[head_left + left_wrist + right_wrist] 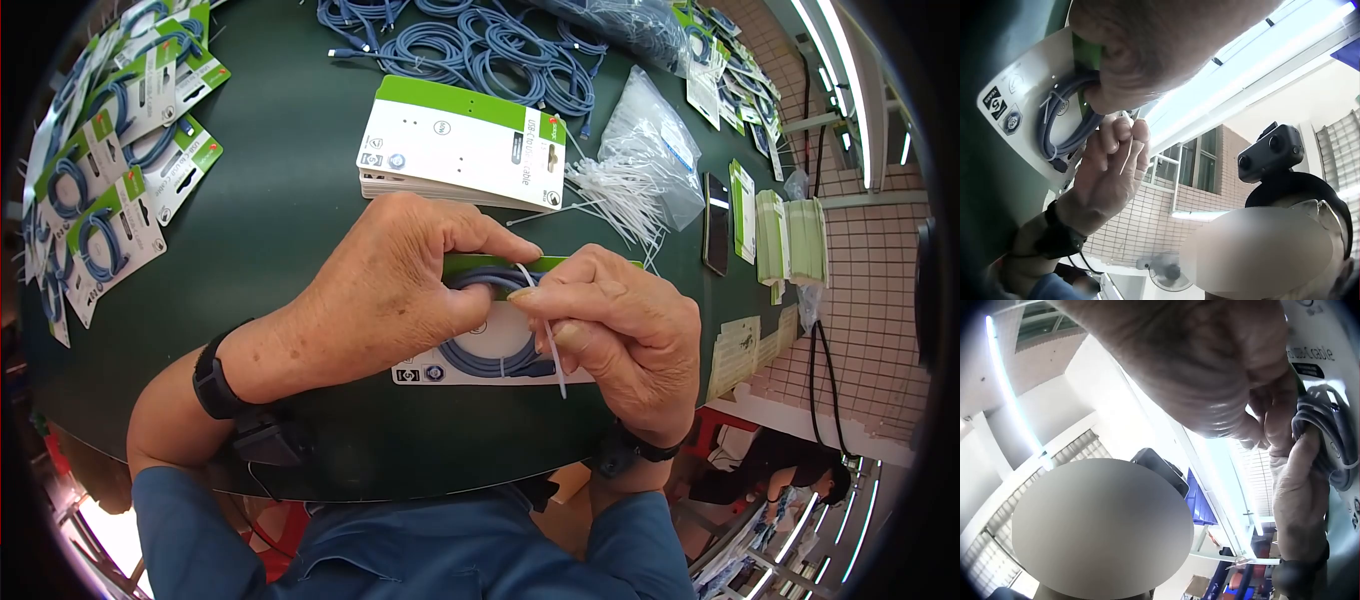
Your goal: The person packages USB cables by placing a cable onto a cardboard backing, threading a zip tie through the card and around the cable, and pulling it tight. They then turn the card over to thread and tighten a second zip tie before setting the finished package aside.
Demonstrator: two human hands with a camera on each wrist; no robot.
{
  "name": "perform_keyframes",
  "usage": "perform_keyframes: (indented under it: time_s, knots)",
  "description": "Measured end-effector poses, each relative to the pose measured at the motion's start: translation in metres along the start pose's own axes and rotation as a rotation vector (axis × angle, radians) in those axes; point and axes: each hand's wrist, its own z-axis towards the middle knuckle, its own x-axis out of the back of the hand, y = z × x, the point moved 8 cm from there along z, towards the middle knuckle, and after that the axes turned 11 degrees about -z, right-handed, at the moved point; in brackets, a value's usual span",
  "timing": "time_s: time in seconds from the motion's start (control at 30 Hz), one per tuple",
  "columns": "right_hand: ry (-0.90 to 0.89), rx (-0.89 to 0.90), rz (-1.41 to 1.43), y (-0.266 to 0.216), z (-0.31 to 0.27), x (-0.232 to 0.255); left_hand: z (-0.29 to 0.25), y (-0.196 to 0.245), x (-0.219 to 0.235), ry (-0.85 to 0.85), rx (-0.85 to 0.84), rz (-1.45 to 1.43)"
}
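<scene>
Fingers (470,235) of the left hand (395,290) are curled down over the top edge of a white and green backing card (470,372), with the thumb pressing a coil of blue cable (490,355) flat against the card's face. The right hand (620,330) meets it from the other side, its thumb and forefinger closed together in a pinch on a thin white cable tie (548,345) that crosses the coil and sticks out below the hand. The card lies on the dark green surface (280,200), just in front of the person and close to its near edge. From the head camera alone, you also see a stack of blank cards (462,145) directly behind the hands, a clear bag of white ties (650,150) to its right, a heap of loose blue cables (480,45) at the far edge, and finished carded cables (110,190) fanned out at the left. The left wrist camera looks up from underneath: it shows a tie already looped round the coil and the cable's dark plug (1059,165) near the bottom, and the right hand's fingers (1124,139) curled round the tie, details hidden from above. The right wrist camera shows mostly the palm, with the left thumb (1300,462) against the coil.
</scene>
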Motion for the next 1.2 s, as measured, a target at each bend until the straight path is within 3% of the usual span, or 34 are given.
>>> perform_keyframes:
  time_s: [0.3, 0.53, 0.67, 1.2]
  knots:
    - [0.117, 0.083, -0.092, -0.007, -0.002, 0.001, -0.001, 0.005, 0.002, 0.000, -0.027, 0.007]
    - [0.344, 0.409, -0.419, -0.031, -0.014, -0.002, -0.003, 0.020, 0.010, 0.018, -0.077, 0.024]
    - [0.378, 0.472, -0.457, -0.034, -0.017, -0.002, -0.003, 0.022, 0.012, 0.017, -0.045, -0.011]
    - [0.369, 0.464, -0.502, -0.032, -0.013, -0.007, -0.002, 0.020, 0.012, 0.028, -0.040, -0.012]
